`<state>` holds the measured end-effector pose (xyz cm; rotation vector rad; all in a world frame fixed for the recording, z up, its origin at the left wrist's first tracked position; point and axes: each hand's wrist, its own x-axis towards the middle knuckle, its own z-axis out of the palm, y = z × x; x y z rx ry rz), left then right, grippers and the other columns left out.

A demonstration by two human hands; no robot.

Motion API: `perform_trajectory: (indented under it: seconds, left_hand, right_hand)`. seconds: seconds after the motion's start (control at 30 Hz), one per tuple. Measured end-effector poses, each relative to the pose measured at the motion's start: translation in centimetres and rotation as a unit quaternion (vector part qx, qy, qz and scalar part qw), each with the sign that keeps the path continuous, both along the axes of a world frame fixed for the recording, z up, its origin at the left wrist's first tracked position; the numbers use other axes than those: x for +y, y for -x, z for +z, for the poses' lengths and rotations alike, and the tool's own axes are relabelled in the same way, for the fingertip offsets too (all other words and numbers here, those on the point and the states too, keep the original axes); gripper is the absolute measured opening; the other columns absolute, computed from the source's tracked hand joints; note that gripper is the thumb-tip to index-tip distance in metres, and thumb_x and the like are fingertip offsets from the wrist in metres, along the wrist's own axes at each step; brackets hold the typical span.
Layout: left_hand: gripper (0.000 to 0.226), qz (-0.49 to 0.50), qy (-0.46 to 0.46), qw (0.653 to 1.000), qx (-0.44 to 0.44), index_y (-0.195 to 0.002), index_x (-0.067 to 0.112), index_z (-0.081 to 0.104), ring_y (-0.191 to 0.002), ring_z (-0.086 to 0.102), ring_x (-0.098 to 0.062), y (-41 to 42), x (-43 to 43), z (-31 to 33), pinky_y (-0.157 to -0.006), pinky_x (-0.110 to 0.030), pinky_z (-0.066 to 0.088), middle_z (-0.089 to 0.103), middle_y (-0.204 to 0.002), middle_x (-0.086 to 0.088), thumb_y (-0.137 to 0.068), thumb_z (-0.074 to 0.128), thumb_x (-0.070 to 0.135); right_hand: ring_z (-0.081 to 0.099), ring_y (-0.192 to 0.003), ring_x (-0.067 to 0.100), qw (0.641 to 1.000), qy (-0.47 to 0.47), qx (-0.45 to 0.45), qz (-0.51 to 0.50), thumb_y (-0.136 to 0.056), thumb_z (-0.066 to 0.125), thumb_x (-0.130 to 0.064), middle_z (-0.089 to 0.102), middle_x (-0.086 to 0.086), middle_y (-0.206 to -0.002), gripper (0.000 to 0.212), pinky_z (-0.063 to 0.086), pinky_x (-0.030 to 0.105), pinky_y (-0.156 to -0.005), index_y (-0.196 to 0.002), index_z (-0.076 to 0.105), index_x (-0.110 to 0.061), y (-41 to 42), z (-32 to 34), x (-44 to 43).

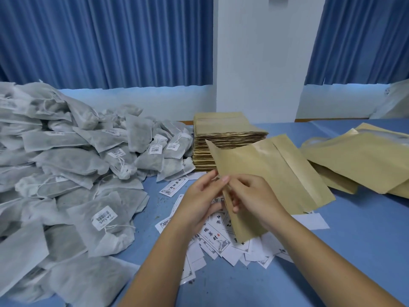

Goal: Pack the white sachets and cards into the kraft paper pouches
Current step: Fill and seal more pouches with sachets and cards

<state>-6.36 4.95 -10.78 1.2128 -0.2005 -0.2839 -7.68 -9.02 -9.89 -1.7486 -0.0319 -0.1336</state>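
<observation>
I hold one kraft paper pouch (270,173) above the table, tilted, with its mouth edge toward me. My left hand (201,200) pinches that near edge with thumb and fingers. My right hand (252,196) grips the same edge from the right, fingers curled on it. Under my hands lie several white printed cards (218,237), scattered and overlapping. A big heap of white sachets (73,165) with barcode labels and strings fills the left side. A neat stack of flat kraft pouches (223,134) stands behind the cards.
Several bulkier kraft pouches (363,160) lie in a loose pile at the right. The table has a blue cover (354,240). Blue curtains and a white pillar stand behind the table. A white bag (396,100) shows at the far right edge.
</observation>
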Motion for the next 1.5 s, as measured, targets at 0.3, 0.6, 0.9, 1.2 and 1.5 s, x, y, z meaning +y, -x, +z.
perform_trajectory:
  seconds: [0.3,0.6,0.9,1.2,1.5]
  left_hand:
    - [0.024,0.06,0.093,0.994,0.017,-0.115,0.003,0.063,-0.087,0.071,-0.02,-0.1,0.0,-0.1,-0.067,-0.026,0.058,0.072,-0.103,-0.016,-0.099,0.045,0.001]
    - [0.017,0.097,0.118,0.988,-0.035,-0.083,0.006,0.07,-0.087,0.065,-0.019,-0.1,-0.1,0.0,-0.083,-0.035,0.058,0.066,-0.09,-0.016,-0.09,0.056,0.0]
    - [0.022,0.128,-0.016,0.991,0.037,-0.074,0.002,0.067,-0.063,0.048,-0.021,-0.8,0.9,-0.3,-0.066,-0.029,0.047,0.053,-0.069,-0.012,-0.089,0.068,0.02]
    - [0.035,0.011,0.116,0.991,0.068,-0.093,-0.011,0.065,-0.074,0.069,-0.021,-0.2,-0.4,-0.1,-0.069,-0.025,0.059,0.069,-0.084,-0.021,-0.073,0.074,0.016]
    - [0.04,0.024,0.103,0.987,0.119,-0.096,-0.003,0.067,-0.085,0.073,-0.017,-0.4,-0.5,-1.3,-0.069,-0.021,0.057,0.074,-0.091,-0.015,-0.067,0.078,0.022]
  right_hand:
    - [0.047,-0.102,0.004,0.962,0.25,-0.11,0.015,-0.074,0.076,-0.044,0.046,-0.004,-0.109,0.051,0.039,0.016,-0.091,-0.119,0.061,-0.027,0.3,-1.0,0.2]
    - [0.054,-0.105,0.031,0.837,0.464,-0.28,-0.069,-0.078,0.071,-0.013,0.053,0.011,-0.12,0.067,0.05,0.039,-0.077,-0.141,0.049,-0.012,1.5,-0.5,0.2]
    - [0.052,-0.106,0.008,0.913,0.366,-0.178,-0.033,-0.077,0.061,-0.062,0.045,-0.013,-0.114,0.057,0.048,0.031,-0.087,-0.127,0.055,-0.035,1.3,-0.6,0.6]
    - [0.043,-0.053,0.005,0.949,0.272,-0.159,-0.003,-0.067,0.074,-0.055,0.049,-0.011,-0.059,0.043,0.035,0.021,-0.054,-0.07,0.045,-0.022,0.8,0.8,-1.1]
    - [0.036,-0.055,0.009,0.936,0.32,-0.121,0.082,-0.099,0.05,-0.038,0.041,-0.006,-0.058,0.042,0.032,0.032,-0.056,-0.068,0.044,-0.011,-0.1,-0.4,-2.1]
